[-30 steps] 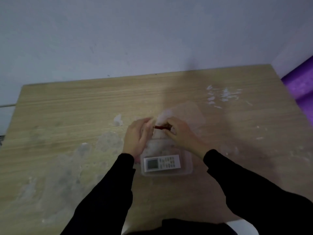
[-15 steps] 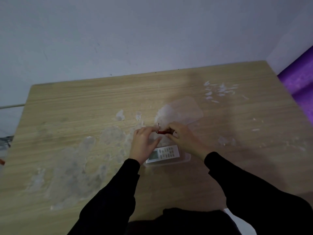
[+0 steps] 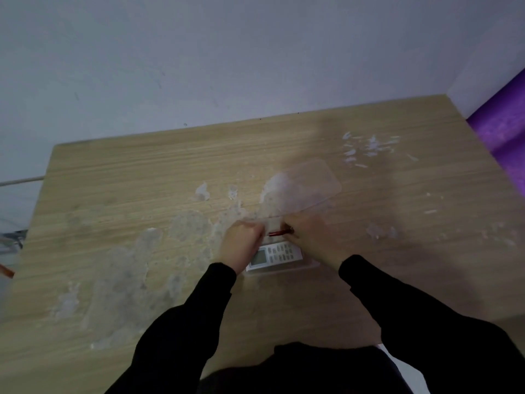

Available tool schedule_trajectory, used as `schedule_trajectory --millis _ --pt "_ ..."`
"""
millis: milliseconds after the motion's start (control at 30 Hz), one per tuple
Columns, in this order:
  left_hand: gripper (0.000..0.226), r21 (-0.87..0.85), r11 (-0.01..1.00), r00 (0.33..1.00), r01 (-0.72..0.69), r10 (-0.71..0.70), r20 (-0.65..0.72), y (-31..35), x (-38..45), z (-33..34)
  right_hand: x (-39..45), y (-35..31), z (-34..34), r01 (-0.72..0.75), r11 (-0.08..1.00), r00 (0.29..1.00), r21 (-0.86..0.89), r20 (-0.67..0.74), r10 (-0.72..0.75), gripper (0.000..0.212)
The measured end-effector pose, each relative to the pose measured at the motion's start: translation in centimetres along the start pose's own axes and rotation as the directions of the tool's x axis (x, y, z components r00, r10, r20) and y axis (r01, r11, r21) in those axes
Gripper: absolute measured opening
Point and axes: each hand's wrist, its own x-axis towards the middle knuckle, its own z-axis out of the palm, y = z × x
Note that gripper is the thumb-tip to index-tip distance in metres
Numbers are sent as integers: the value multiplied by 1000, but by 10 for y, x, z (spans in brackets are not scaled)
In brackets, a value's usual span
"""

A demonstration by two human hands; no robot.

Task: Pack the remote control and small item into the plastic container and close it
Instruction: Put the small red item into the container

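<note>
A white remote control (image 3: 279, 253) with a small screen lies inside a clear plastic container (image 3: 308, 265) near the table's middle. Just behind it, a small red item (image 3: 277, 233) is pinched at its right end by my right hand (image 3: 311, 238), over the container's far side. My left hand (image 3: 241, 243) is curled at the container's left edge, its fingertips close to the red item's left end; whether they touch it I cannot tell. The clear lid (image 3: 305, 189) lies flat on the table behind the container.
The wooden table (image 3: 142, 194) carries whitish smears and flakes across its left and middle. A purple mat (image 3: 502, 137) stands at the right edge. A wall runs along the table's far side. Black sleeves cover both forearms.
The camera view has shifted, so the table sits lower in frame. Both hands stay over the container with the red item between them, which has dropped closer to the remote.
</note>
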Motion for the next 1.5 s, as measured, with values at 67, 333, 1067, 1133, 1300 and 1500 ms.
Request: schedule_trajectory --millis 67,333,1067,1133,1300,1500 --pt "11 157 987 997 -24 13 71 7 5 0 1 -2 6 24 995 1000 -101 12 -23 3" --pt "6 231 973 998 -21 6 68 5 7 4 5 -2 1 -3 995 999 -99 38 7 13" --pt "19 -282 957 954 65 -142 -262 4 -6 -8 52 69 -30 38 988 992 -148 128 -19 5" --pt "19 -293 955 953 52 -135 -273 6 -4 -11 48 68 -36 50 987 998 -154 56 -42 5" --pt "42 -320 947 925 27 -145 -352 9 15 -25 41 31 -77 121 991 988 -66 -89 -126 3" --pt "9 -397 918 879 1 -190 -437 17 33 -56 29 -21 -123 208 967 975 147 -104 -194 6"
